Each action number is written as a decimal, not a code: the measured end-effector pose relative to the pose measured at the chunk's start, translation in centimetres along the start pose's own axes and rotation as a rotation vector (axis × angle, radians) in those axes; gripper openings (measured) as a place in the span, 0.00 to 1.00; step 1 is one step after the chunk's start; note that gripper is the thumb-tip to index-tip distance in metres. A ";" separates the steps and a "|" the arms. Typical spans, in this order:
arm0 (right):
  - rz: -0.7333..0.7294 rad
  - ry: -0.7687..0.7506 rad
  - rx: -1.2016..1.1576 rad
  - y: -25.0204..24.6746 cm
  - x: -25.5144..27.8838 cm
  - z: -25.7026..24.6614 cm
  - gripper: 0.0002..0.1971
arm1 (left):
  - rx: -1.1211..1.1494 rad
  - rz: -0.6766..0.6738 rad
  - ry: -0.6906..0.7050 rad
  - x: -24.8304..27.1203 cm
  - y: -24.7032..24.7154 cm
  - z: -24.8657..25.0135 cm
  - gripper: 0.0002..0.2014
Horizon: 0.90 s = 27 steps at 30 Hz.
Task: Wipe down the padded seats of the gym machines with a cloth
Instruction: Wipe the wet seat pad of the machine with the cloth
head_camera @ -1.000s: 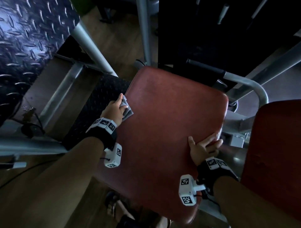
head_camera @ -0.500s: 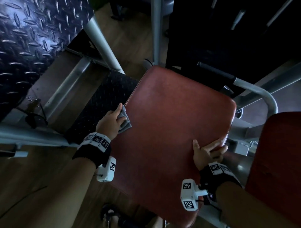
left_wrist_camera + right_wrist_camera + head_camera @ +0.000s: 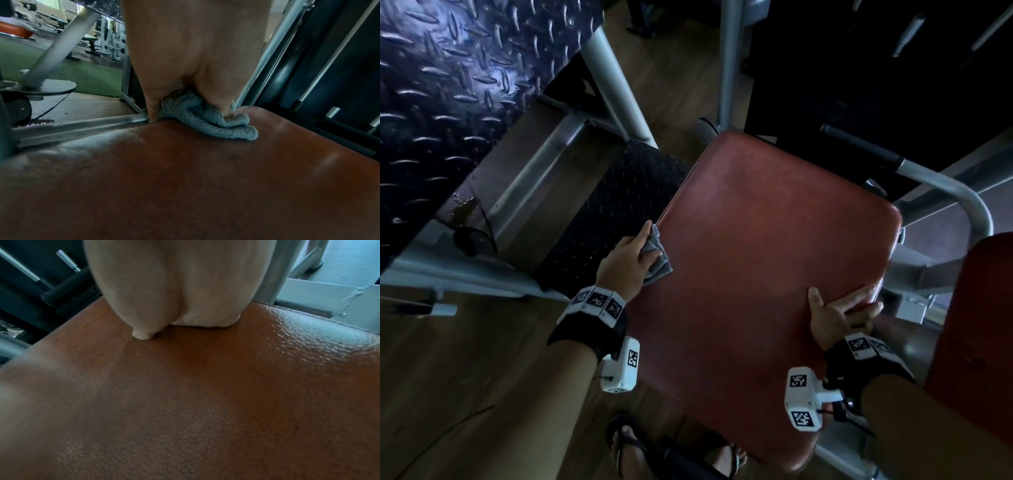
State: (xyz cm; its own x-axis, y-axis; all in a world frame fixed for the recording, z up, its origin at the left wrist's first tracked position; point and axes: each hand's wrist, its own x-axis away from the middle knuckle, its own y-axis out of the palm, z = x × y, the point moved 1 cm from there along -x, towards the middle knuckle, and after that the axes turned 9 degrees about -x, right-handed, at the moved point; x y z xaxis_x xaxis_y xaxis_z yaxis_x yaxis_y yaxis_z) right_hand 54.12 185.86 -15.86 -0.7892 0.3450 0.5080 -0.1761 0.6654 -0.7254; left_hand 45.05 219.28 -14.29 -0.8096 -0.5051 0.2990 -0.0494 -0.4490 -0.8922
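Note:
A red-brown padded seat [image 3: 756, 274] fills the middle of the head view. My left hand [image 3: 626, 260] grips a bunched grey cloth [image 3: 657, 263] and presses it onto the seat's left edge. In the left wrist view the cloth [image 3: 216, 123] is squeezed under my left hand [image 3: 185, 56] against the pad [image 3: 185, 178]. My right hand [image 3: 835, 308] rests on the seat's right edge, thumb on top and fingers lying along the rim. The right wrist view shows my right hand [image 3: 174, 288] flat on the pad [image 3: 185, 402], holding nothing.
A second red pad [image 3: 979, 325] stands close on the right. A curved grey frame tube [image 3: 962, 202] runs behind the seat. A black textured step [image 3: 613, 205] and a diamond-plate footplate [image 3: 448, 85] lie to the left. My sandalled foot [image 3: 626, 442] stands on the wooden floor.
My left hand has slid the cloth a little toward me along the seat's left edge. The right hand has stayed in place on the right edge.

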 end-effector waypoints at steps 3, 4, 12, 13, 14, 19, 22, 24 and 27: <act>-0.001 0.007 0.002 0.0 -0.1 0.1 0.49 | -0.012 -0.037 0.006 -0.9 -0.1 0.1 0.27; -0.005 0.010 0.007 0.1 -0.1 0.0 0.49 | -0.013 -0.044 0.014 -1.6 -0.1 0.3 0.27; -0.025 -0.003 0.037 -0.4 0.2 -0.2 0.48 | 0.000 -0.048 0.053 -2.4 0.1 0.9 0.28; -0.010 -0.019 0.029 -0.4 0.2 -0.2 0.48 | -0.001 -0.045 0.052 -1.6 0.1 0.3 0.27; 0.006 -0.033 0.017 -0.4 0.2 -0.1 0.49 | 0.001 -0.044 0.045 -0.5 0.0 -0.6 0.27; 0.037 -0.052 -0.024 0.0 0.2 0.1 0.48 | 0.082 -0.087 0.033 5.9 0.7 -5.5 0.29; 0.034 -0.049 -0.017 0.0 0.3 0.0 0.48 | 0.065 -0.086 0.026 6.5 0.9 -6.1 0.30; 0.026 -0.040 -0.018 0.0 0.2 0.1 0.48 | 0.029 -0.087 0.025 5.4 0.8 -5.5 0.29; 0.040 -0.032 -0.018 0.1 0.0 0.3 0.49 | 0.037 -0.070 0.039 3.1 0.9 -4.3 0.27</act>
State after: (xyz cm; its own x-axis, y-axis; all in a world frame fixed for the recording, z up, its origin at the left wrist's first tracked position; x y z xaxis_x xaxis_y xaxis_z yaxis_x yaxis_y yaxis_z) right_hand 53.93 185.75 -16.12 -0.8140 0.3499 0.4635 -0.1341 0.6633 -0.7362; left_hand 39.97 220.46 -15.63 -0.8271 -0.4429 0.3460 -0.0852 -0.5097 -0.8561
